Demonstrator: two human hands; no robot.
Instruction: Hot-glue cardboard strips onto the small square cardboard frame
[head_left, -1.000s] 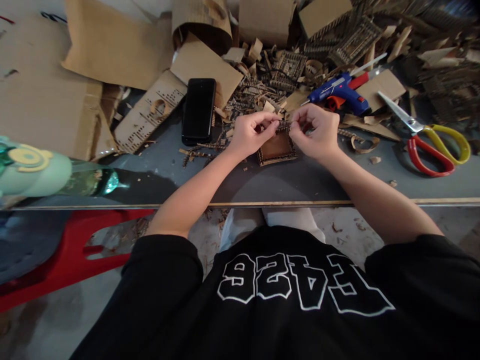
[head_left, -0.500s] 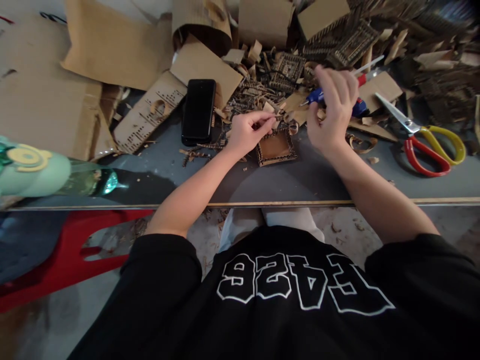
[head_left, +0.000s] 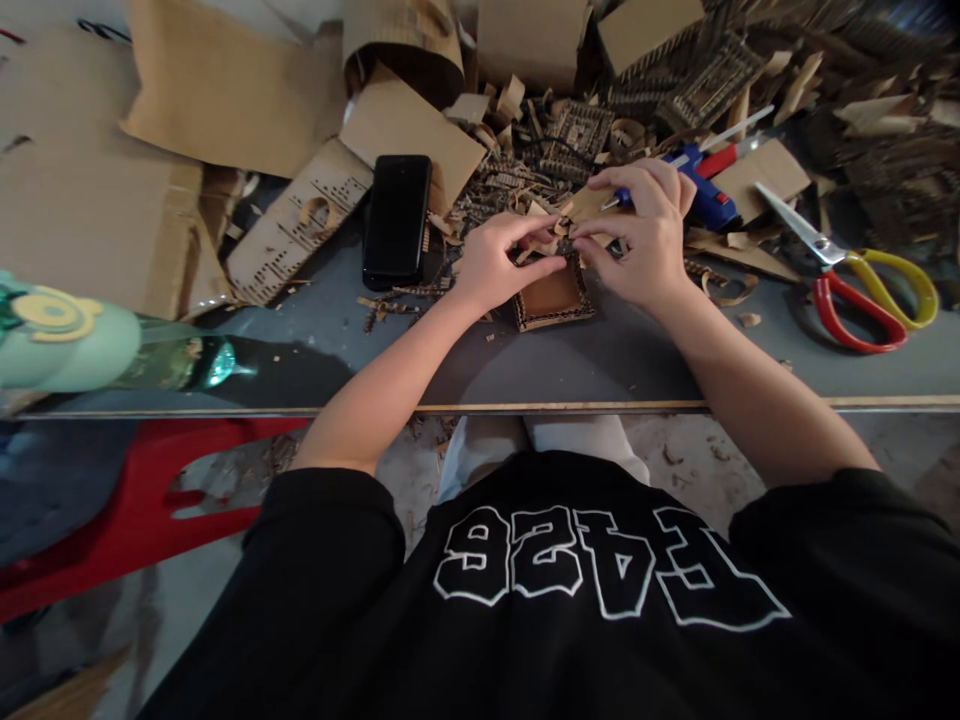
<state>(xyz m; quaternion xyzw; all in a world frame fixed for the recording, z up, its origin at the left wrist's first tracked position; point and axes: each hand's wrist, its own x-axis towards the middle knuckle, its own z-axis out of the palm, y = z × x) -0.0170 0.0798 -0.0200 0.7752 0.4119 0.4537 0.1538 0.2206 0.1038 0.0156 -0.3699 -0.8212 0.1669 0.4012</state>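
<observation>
You're pinching a small cardboard strip (head_left: 561, 243) btwn left hand (head_left: 501, 262) & right hand (head_left: 643, 235), fitting it over the square cardboard frame (head_left: 553, 297); next needs careful edge alignment.

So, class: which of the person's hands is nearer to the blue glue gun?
Right. The right hand lies just in front of the blue glue gun, its fingers almost at the nozzle. The left hand is farther off, beyond the right hand.

Soft, even light falls from above — the grey counter (head_left: 615, 360) is well lit, with a dim shadow under the arms. Corners darken and bend outward — the far right clutter blurs; the centre stays sharp.
</observation>
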